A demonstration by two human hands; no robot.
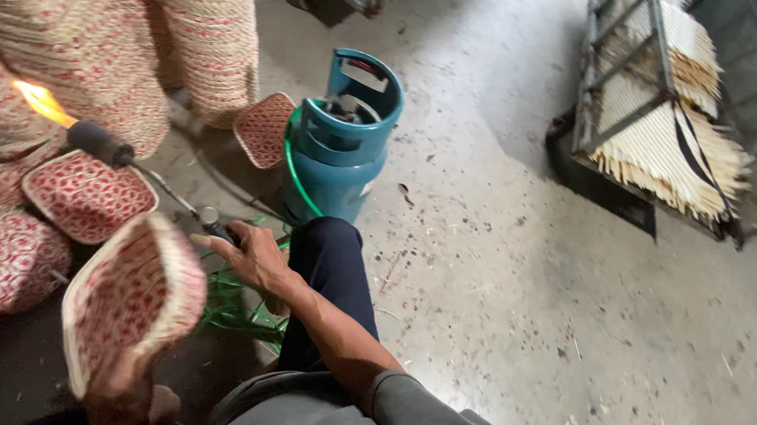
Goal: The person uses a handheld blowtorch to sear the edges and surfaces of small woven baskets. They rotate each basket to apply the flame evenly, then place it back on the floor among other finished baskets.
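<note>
At the far left, a lit gas torch [101, 143] flared toward stacked woven baskets [73, 54] on the floor [522, 291]. The left hand [122, 394] gripped 1 red-patterned basket [132, 298] from below; the right hand [249, 253] was closed around the torch handle. Singeing looked underway; next, the held basket needed turning into the flame. A teal gas cylinder [343, 149] stood right.

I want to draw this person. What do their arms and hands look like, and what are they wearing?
Both hands are bare, with no gloves. The right hand leads to a bare forearm, and a grey sleeve is pushed up near the elbow. The left hand shows only partly at the bottom edge, so its sleeve cannot be seen. No rings or watch show.
</note>
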